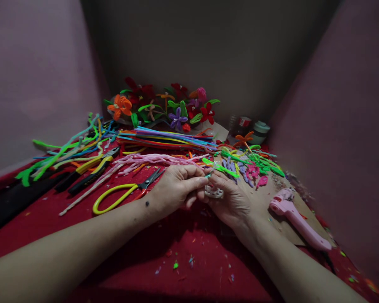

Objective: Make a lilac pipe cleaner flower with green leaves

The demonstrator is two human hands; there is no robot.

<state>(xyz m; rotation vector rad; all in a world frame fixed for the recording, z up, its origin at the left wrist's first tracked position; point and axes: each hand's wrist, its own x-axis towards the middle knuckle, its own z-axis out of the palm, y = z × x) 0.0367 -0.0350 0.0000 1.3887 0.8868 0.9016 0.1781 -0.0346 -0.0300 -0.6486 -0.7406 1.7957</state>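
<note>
My left hand [180,185] is closed in a pinch, thumb against forefinger, on a short teal piece of pipe cleaner [209,175]. Facing it, my right hand [230,200] has its fingers curled around a white curved piece with holes [214,192], and its fingertips meet the teal piece. Most of the white piece is hidden by the fingers. Yellow-handled scissors [113,200] lie beside my left wrist. Just beyond the hands are pink pipe cleaners [158,159] and a bright green one [222,169].
Pliers [94,170] and loose pipe cleaners [66,151] lie at the left. Behind are a bundle of straight pipe cleaners [173,136] and fuzzy flowers [177,118]. At the right, a pink glue gun [300,221] rests on a cardboard sheet [262,210]. Scraps dot the red cloth [164,261].
</note>
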